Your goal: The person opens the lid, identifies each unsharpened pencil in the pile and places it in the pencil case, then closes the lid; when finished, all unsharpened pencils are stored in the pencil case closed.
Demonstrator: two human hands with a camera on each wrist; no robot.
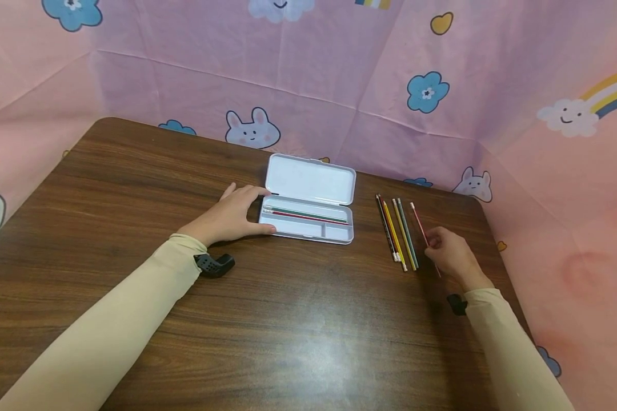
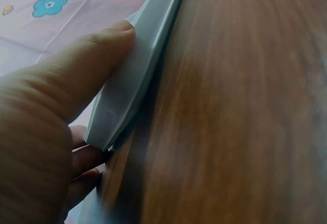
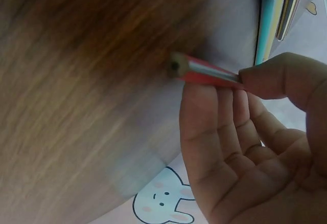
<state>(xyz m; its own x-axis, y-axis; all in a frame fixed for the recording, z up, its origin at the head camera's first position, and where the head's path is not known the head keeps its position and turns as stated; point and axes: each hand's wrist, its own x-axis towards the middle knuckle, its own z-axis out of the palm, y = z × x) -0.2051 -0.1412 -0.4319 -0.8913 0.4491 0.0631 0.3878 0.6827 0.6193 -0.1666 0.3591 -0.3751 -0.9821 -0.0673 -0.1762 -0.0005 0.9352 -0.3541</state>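
A white pencil case (image 1: 288,229) lies with its lid (image 1: 311,178) raised at the back. Inside its tray rest a green pencil (image 1: 316,214) and a red pencil (image 1: 313,217), side by side. My left hand (image 1: 228,218) grips the case's left end, thumb (image 2: 110,42) on the front wall and fingers round toward the back. At the right, my right hand (image 1: 452,255) pinches a red-and-silver pencil (image 3: 212,74) between thumb and fingers. In the head view this pencil slants, its eraser end pointing away from me.
Left of my right hand, several loose pencils (image 1: 403,234) lie roughly parallel on the brown wooden table (image 1: 288,319), among them black, yellow and teal ones. A patterned pink cloth (image 1: 319,74) hangs along the table's back and right edges.
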